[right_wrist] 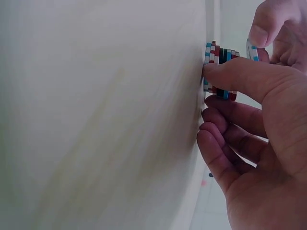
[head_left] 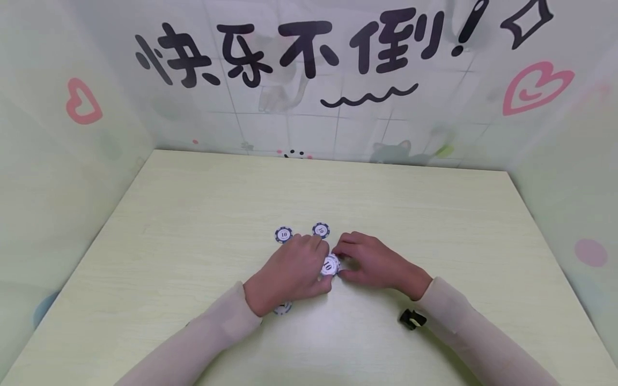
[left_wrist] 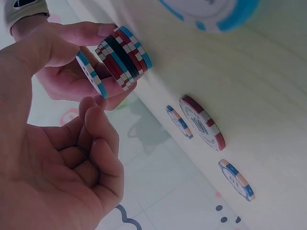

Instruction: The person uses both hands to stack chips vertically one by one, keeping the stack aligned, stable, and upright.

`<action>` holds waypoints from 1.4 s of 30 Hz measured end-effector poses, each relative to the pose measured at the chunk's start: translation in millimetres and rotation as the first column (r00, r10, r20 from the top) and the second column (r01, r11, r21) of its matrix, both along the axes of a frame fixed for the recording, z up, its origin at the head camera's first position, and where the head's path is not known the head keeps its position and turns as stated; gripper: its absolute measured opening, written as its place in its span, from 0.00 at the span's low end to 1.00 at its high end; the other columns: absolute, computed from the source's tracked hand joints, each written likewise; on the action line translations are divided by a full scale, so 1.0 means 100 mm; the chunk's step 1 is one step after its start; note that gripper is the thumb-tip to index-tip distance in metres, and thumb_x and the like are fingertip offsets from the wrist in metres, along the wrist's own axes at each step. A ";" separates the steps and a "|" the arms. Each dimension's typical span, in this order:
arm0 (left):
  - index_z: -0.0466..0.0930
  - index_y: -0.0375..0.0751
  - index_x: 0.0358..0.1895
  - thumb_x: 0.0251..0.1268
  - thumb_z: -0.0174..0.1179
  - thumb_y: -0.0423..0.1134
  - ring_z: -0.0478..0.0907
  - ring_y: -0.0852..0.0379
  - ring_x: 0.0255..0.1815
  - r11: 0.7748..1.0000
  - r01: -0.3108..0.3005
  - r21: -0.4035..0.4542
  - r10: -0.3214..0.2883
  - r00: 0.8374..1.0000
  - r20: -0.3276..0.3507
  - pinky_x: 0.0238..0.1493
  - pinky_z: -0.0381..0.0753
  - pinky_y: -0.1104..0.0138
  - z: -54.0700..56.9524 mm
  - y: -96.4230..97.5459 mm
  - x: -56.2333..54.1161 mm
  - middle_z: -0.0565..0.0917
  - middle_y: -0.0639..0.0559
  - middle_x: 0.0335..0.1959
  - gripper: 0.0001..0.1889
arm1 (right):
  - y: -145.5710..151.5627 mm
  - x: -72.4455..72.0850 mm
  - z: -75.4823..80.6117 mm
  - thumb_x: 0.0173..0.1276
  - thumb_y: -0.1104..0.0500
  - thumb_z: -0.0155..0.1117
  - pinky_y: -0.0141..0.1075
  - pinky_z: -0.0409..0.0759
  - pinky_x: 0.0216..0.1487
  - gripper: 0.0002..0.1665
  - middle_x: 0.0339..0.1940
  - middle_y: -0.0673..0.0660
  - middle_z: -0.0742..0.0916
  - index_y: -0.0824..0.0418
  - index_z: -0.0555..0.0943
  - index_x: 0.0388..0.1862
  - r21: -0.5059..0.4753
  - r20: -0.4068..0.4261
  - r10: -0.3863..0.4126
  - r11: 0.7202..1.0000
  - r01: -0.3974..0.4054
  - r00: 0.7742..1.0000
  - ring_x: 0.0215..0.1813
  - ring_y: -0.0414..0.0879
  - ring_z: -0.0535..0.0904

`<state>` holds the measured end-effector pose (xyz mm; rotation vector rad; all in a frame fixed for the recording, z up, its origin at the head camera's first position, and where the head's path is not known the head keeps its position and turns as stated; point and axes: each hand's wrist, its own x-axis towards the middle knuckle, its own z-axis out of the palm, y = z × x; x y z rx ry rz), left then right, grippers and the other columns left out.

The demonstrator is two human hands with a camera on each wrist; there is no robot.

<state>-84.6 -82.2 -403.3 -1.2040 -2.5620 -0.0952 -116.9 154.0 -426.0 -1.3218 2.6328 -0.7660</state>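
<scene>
The left hand (head_left: 292, 268), at nine o'clock of a single chip (head_left: 330, 265), pinches it between thumb and finger, just above a chip stack (left_wrist: 123, 58) and apart from it. The right hand (head_left: 372, 261), at three o'clock, grips that stack's sides between thumb and fingers. Farther out on the table (head_left: 203, 214), from the held chip, one blue chip (head_left: 321, 230) lies between eleven and twelve o'clock, another blue-edged chip (head_left: 284, 234) at ten, and a partly covered chip (head_left: 282, 308) near eight.
</scene>
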 end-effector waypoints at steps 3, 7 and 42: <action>0.78 0.41 0.31 0.61 0.71 0.49 0.67 0.57 0.22 1.000 -0.012 -0.004 0.012 1.000 0.028 0.26 0.66 0.66 0.00 0.01 -0.03 0.72 0.54 0.24 0.16 | 0.00 -0.01 0.00 0.67 0.62 0.79 0.38 0.82 0.52 0.18 0.47 0.49 0.86 0.62 0.89 0.55 0.004 0.004 0.002 1.000 -0.002 1.000 0.47 0.42 0.78; 0.79 0.40 0.32 0.61 0.71 0.49 0.67 0.57 0.23 1.000 -0.016 -0.011 0.017 0.998 0.060 0.26 0.69 0.66 0.00 0.03 -0.06 0.73 0.53 0.25 0.16 | 0.01 -0.02 -0.01 0.67 0.60 0.80 0.38 0.82 0.52 0.19 0.48 0.48 0.86 0.62 0.89 0.55 0.005 -0.001 0.011 1.000 -0.011 1.000 0.48 0.42 0.78; 0.82 0.41 0.36 0.67 0.72 0.49 0.72 0.58 0.26 0.999 -0.035 -0.008 0.036 0.986 0.165 0.28 0.72 0.65 0.00 0.04 -0.08 0.76 0.54 0.28 0.15 | 0.00 -0.03 0.00 0.68 0.58 0.81 0.39 0.82 0.52 0.18 0.48 0.48 0.87 0.61 0.89 0.54 0.004 -0.006 0.026 1.000 -0.026 1.000 0.48 0.43 0.79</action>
